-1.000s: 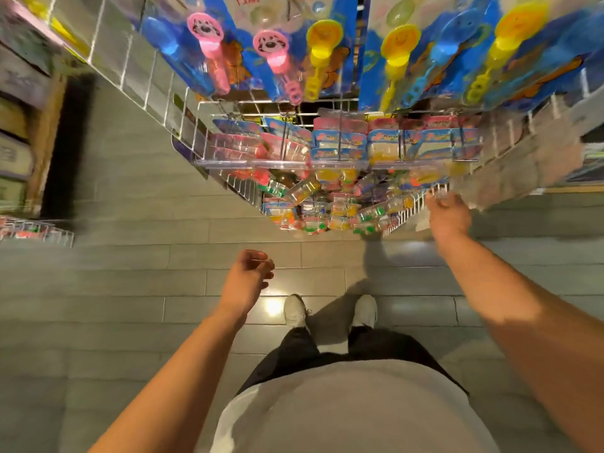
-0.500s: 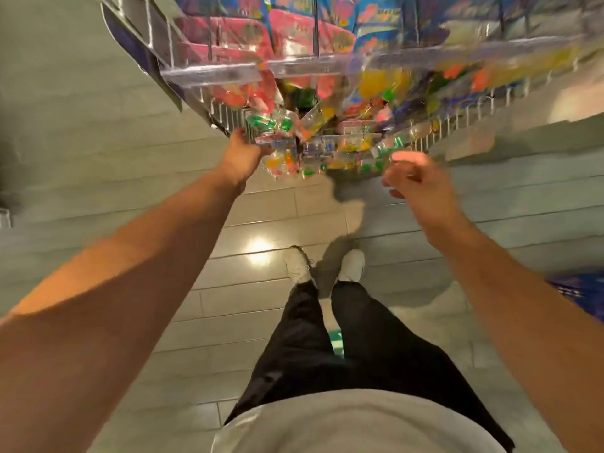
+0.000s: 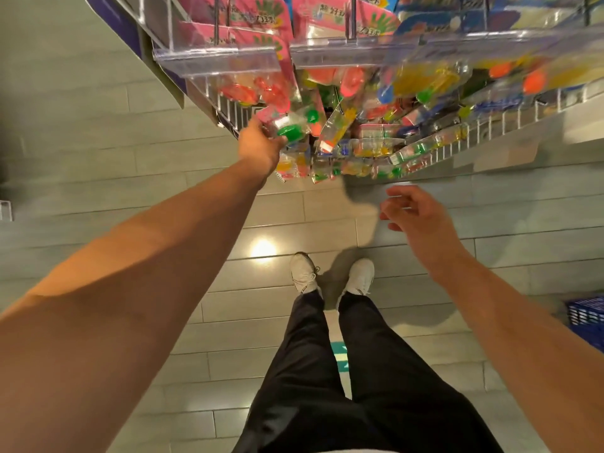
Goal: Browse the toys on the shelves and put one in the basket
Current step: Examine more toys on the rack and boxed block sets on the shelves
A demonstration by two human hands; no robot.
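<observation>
Wire shelves (image 3: 510,116) hold many packaged toys in clear plastic with pink and blue cards. My left hand (image 3: 258,147) reaches into the lower shelf and grips a clear packet with a green toy (image 3: 291,129) inside. My right hand (image 3: 415,214) hangs in the air below the shelf's front edge, fingers loosely curled, holding nothing. A blue basket (image 3: 586,317) shows at the right edge, on the floor.
Grey plank floor (image 3: 98,178) lies all around. My white shoes (image 3: 333,273) and black trousers stand just short of the shelf. Clear plastic price rails (image 3: 215,58) run along the upper shelf's front. Another wire rack (image 3: 5,210) peeks in at the far left.
The view has tilted down and closer to the lower shelf. My left hand rose from waist height into the shelf and took hold of a packet. My right hand dropped away from the shelf edge.
</observation>
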